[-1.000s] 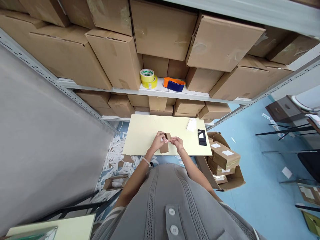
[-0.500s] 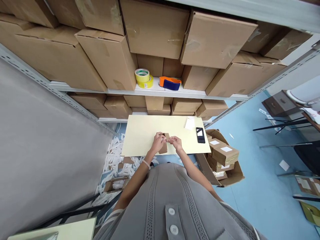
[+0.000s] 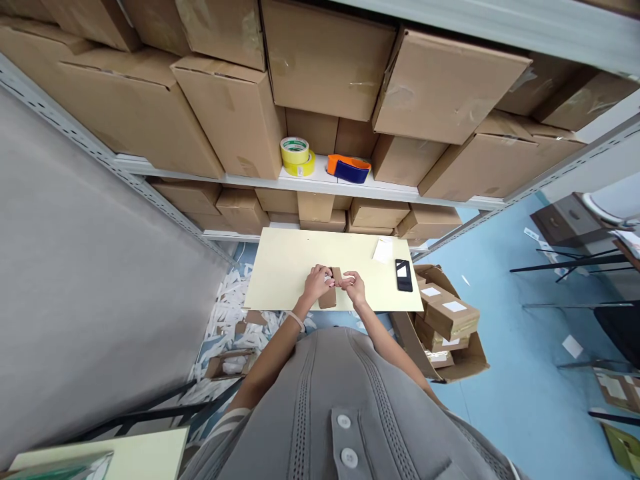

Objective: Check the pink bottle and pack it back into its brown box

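A small brown cardboard box (image 3: 327, 299) lies on the pale yellow board (image 3: 285, 257), near its front edge. My left hand (image 3: 317, 282) is closed at the box's left side, with fingers curled over its upper part; a small whitish bit shows by the fingertips. On the right, my right hand (image 3: 354, 287) pinches the box's flap at its edge. The inside of the box is mostly hidden by my fingers. A white paper (image 3: 383, 249) and a black phone (image 3: 404, 275) lie on the board to the right.
Shelves of cardboard boxes (image 3: 327, 60) rise ahead. Yellow tape rolls (image 3: 296, 157) and an orange-and-blue tape dispenser (image 3: 349, 169) sit on the middle shelf. An open carton (image 3: 473, 360) with several labelled parcels stands on the floor at right. Paper scraps (image 3: 230, 300) litter the floor at left.
The view has shifted slightly. Both hands stay at the small box, and its flap now stands more visibly between them.
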Available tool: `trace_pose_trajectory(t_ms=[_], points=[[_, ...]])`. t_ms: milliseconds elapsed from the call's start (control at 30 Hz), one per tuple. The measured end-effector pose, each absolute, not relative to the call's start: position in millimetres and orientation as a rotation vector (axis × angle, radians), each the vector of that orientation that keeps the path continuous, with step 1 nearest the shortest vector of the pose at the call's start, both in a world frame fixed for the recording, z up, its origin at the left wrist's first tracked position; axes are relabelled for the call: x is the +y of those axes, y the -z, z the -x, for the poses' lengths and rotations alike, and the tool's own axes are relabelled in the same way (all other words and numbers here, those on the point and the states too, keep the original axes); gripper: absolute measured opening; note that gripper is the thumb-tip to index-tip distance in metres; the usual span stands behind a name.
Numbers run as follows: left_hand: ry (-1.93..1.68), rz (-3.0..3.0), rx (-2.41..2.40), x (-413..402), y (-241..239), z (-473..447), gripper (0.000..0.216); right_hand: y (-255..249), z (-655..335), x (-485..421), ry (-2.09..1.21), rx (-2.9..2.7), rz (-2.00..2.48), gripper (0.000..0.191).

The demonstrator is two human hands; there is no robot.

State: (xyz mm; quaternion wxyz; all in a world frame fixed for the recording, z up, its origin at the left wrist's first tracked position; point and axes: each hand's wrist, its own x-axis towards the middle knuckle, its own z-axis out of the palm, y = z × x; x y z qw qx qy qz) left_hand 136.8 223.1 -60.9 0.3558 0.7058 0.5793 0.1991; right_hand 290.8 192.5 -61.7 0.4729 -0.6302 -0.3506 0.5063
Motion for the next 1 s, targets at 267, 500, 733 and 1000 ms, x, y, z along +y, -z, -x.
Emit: trace_pose_trajectory(t_ms=[267, 500, 733, 1000], points=[[-0.442, -1.841, 1.352, 233, 71, -126, 0.025, 62, -288, 190, -1.280, -0.827, 1.555, 0.027], [-0.431, -1.784, 1.521, 225, 64, -143, 0.023, 59, -288, 191, -1.285, -0.876, 1.533, 0.028], [-0.509, -1.797, 1.409, 226, 60, -132, 0.013, 61, -291, 190, -1.224, -0.987, 1.533, 0.024], [-0.919, -1.498, 1.378, 214, 84, -95, 0.045, 55, -297, 183, -0.911, -1.920, 1.464, 0.047]])
